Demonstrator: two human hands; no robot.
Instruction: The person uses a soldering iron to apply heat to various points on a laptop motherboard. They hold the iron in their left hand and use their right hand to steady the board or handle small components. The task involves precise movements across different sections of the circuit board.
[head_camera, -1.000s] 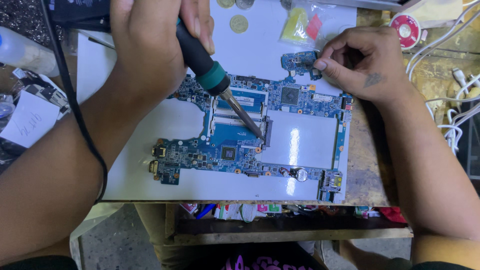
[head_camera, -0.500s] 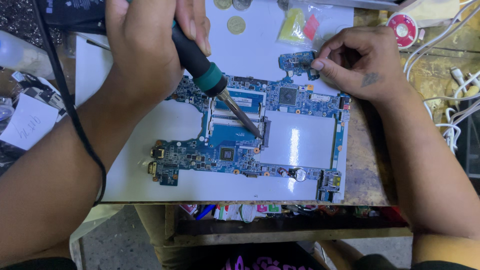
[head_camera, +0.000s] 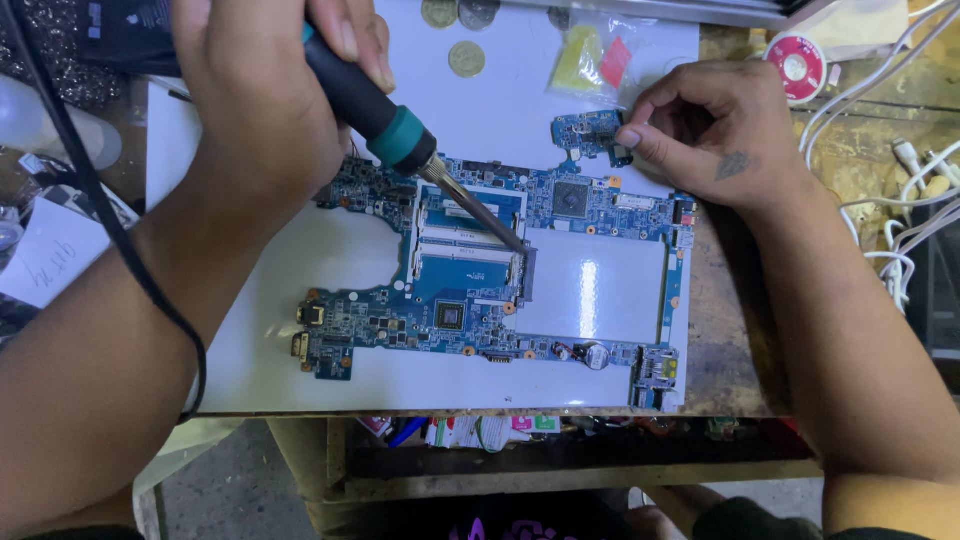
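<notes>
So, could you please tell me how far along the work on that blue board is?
Done: the circuit board lies bare on the white sheet. In hand: the left hand holds the soldering iron, tip at the slot connector; the right hand steadies the board's top corner. What is left cannot be told.

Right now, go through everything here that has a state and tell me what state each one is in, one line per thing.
Left hand: closed around the soldering iron handle.
Soldering iron: held tilted, tip down on the board.
Circuit board: bare, lying flat on the white sheet.
Right hand: fingers curled, pressing the board's upper edge.
Solder spool: lying flat, untouched.
Coins: lying flat, apart from both hands.
</notes>
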